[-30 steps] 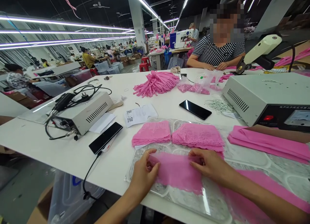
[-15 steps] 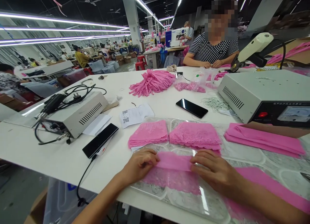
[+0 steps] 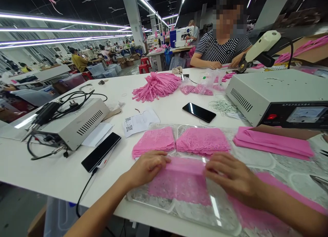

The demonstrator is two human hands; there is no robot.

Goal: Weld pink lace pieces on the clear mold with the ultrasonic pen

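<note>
A sheer pink lace piece (image 3: 179, 185) lies over a clear plastic tray (image 3: 202, 213) at the table's near edge. My left hand (image 3: 150, 167) pinches its upper left corner between thumb and fingers. At the upper right corner, my right hand (image 3: 230, 175) has its fingers bent on the fabric; its thumb is mostly hidden. Between the hands runs a denser strip along the lace's top edge. Two stacks of pink lace, the left stack (image 3: 155, 141) and the right stack (image 3: 202, 140), sit side by side just beyond. More pink fabric (image 3: 279, 185) passes under my right forearm.
Folded pink cloth (image 3: 271, 143) lies at right, near scissors (image 3: 320, 180). Two phones, one dark phone (image 3: 199, 112) and one cabled phone (image 3: 101, 151), rest on the table. Metal boxes stand left (image 3: 77, 124) and right (image 3: 276, 93). Across sits a person in a striped top (image 3: 222, 50).
The whole view has shifted slightly. The strip along the lace's top edge looks flatter and less bright than before. Both hands remain at the same corners.
</note>
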